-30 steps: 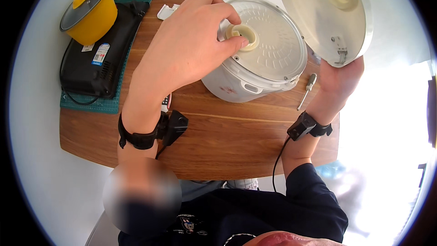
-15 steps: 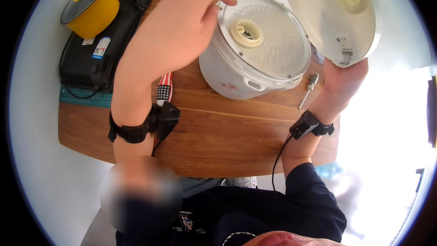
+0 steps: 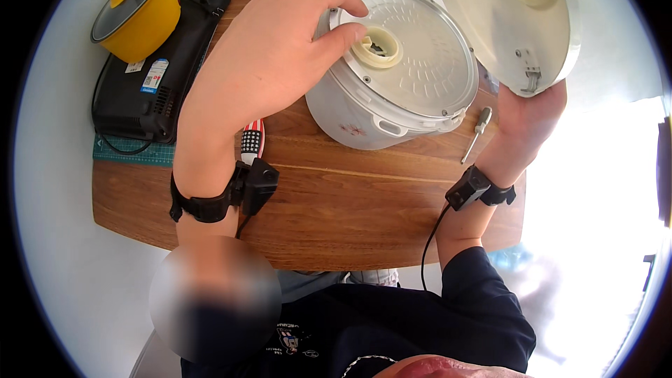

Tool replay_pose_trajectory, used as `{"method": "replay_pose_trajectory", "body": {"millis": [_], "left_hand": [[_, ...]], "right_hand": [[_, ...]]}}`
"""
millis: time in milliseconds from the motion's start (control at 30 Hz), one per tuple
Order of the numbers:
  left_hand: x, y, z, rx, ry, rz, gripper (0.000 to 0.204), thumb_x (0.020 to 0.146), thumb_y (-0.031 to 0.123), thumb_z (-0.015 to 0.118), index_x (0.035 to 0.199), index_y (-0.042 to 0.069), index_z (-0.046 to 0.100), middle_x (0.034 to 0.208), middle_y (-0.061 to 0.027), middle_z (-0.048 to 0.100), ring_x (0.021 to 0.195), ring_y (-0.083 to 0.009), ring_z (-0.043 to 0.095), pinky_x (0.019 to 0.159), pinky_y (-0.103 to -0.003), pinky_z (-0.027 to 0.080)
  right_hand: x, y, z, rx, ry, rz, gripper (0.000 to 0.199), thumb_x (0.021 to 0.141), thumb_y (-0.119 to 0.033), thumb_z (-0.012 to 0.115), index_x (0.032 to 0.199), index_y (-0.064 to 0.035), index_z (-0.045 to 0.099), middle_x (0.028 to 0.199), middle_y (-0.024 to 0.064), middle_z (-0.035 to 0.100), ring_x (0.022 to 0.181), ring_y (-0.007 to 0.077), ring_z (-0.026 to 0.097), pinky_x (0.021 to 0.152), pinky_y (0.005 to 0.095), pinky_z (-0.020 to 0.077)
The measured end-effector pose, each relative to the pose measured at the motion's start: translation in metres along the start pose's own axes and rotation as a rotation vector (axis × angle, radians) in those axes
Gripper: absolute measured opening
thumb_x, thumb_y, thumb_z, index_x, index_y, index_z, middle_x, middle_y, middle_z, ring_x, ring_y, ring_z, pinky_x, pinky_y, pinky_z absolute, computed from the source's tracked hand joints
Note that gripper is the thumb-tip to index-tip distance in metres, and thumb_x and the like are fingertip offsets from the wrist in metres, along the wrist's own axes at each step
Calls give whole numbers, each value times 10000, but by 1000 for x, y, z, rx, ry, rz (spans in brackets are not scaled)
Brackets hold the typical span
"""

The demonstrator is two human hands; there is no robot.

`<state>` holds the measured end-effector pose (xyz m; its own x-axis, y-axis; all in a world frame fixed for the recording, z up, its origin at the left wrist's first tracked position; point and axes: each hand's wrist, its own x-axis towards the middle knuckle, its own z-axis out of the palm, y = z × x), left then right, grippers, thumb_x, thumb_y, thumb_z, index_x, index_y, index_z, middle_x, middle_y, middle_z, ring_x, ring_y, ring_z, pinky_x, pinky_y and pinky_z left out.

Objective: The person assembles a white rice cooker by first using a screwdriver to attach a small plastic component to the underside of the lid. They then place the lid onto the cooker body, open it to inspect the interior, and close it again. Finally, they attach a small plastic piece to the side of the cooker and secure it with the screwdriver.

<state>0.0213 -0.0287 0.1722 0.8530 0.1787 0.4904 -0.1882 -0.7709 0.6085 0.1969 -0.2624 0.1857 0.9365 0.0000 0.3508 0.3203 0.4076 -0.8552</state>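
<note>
A white rice cooker (image 3: 343,108) stands at the back of the table, its metal inner lid (image 3: 423,73) facing up. A cream ring-shaped valve seat (image 3: 389,60) sticks up from that lid. My left hand (image 3: 294,35) reaches over the lid's left edge. Its thumb and forefinger are apart, the thumb tip beside the valve seat and nothing visible between them; the other fingers are mostly hidden. On the right, my right hand (image 3: 528,108) grips the lower edge of a cream outer lid cover (image 3: 490,14), tilted upright with a small metal latch near the hand. Its fingers are hidden behind the cover.
A screwdriver (image 3: 477,134) lies right of the cooker. Near my left wrist is a red-and-white striped object (image 3: 253,141) with a black dotted patch. At back left, a yellow pot (image 3: 143,24) sits on a black appliance (image 3: 126,105) over a green mat (image 3: 140,154).
My left thumb has moved away from the forefinger, toward the valve seat. My right hand still holds the cover, which has shifted only slightly in the picture.
</note>
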Motion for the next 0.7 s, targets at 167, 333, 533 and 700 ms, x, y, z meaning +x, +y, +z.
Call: {"method": "replay_pose_trajectory", "body": {"millis": [167,333,533,700], "left_hand": [[4,7,2,-55,60,-79,163,962,114,670,1102,35,700,1103,-90,620,992,-251,634,879,-343,516],[8,1,-12,129,179,-175,154,1009,30,512,1059,-20,648,1073,-192,632,1001,-336,641,917,-371,511],[9,11,-17,142,239,-292,152,997,20,489,1057,-30,620,1065,-212,643,1015,-356,637,929,-402,502],[7,6,-17,81,255,-197,179,1003,32,471,1066,-39,623,1106,-231,649,1035,-379,639,934,-416,504]], "right_hand": [[-9,-7,13,-135,-54,-131,364,1046,-108,431,1296,86,610,1236,155,677,1166,238,647,978,366,530],[-20,-20,12,-355,-388,-275,388,987,-94,550,1323,93,604,1160,187,716,1168,273,668,1001,348,515],[-21,-3,3,-345,-557,-192,342,991,-141,587,1279,23,668,1096,177,731,1077,191,675,951,278,499],[-25,5,1,-482,-670,-260,347,981,-109,573,1283,28,676,1121,151,728,1079,182,670,969,278,486]]}}
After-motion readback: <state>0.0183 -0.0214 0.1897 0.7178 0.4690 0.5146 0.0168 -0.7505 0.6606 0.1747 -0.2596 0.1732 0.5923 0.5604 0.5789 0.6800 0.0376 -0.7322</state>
